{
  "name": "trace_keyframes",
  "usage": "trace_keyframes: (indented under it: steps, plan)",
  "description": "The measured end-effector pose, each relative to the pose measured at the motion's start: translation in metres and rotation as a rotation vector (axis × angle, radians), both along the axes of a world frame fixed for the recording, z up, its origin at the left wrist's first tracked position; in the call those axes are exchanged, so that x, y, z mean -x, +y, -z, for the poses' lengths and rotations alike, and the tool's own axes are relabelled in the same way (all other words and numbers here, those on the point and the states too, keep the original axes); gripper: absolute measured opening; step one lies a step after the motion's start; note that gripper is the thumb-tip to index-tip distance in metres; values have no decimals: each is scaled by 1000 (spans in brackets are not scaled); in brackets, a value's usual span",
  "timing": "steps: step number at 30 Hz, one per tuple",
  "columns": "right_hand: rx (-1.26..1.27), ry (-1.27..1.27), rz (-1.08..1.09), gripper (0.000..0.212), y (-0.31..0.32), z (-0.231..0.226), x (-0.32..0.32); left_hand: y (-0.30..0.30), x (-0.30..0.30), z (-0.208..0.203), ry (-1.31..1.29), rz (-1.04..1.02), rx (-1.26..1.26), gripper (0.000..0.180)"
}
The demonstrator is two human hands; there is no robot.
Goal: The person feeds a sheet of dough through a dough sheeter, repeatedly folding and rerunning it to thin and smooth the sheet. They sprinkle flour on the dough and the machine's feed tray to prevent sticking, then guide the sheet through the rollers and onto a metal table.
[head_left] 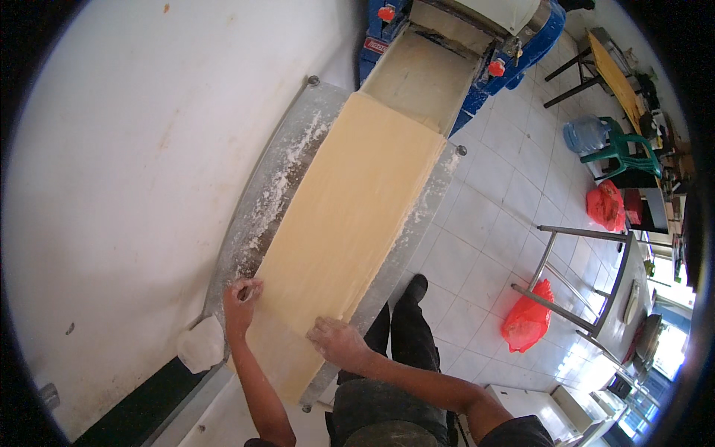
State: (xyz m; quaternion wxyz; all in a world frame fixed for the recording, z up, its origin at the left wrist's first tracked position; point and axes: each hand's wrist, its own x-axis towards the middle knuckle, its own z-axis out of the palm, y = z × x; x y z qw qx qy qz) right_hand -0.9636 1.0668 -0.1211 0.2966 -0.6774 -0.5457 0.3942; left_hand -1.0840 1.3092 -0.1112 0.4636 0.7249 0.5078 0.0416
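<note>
A long pale-yellow dough sheet, stacked in layers, stretches along a floured metal table. Its far end meets the chute of a blue dough roller machine. At the near left edge of the dough, my left hand has its fingers curled in a pinch on the sheet. My right hand rests at the near right side, floury, with bent fingers gripping the top layer. Between both hands a faint edge crosses the dough. The fingertips are partly hidden.
A white wall borders the table on the left. Beside my left forearm is a white floury container. To the right stand a metal-legged table, red plastic bags, a green chair and a large water bottle.
</note>
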Motion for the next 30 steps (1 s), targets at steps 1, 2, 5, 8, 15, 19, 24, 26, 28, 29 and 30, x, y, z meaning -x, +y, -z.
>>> trace_keyframes:
  steps: [1,2,5,8,15,19,24,26,28,29,30]
  plan:
    - [8,-11,-26,27,-1,2,5,-1,4,-1,38,-8,-6,14]
    - [-1,1,-23,27,-2,3,10,-2,8,-2,61,-15,3,14]
    - [10,9,-48,27,-4,5,25,-5,19,-6,104,-33,33,14]
    - [42,-15,-78,26,-6,7,42,-10,31,-9,88,-50,51,13]
    - [-3,60,-101,24,-17,14,84,-26,75,-10,113,-143,60,11]
    - [-77,24,-100,26,-20,16,108,-36,106,-7,140,-213,56,11]
    - [-30,210,-417,32,-21,7,106,-54,140,-3,221,-218,-46,18]
    - [-79,301,-418,35,-23,-1,85,-64,148,1,175,-309,-67,27]
    - [-4,396,-430,39,-24,-9,48,-77,148,6,65,-467,-47,39]
    - [-20,462,-355,40,-26,-11,22,-83,148,6,-12,-564,-6,42]
    - [7,502,-314,42,-28,-12,-11,-91,145,6,-52,-664,40,46]
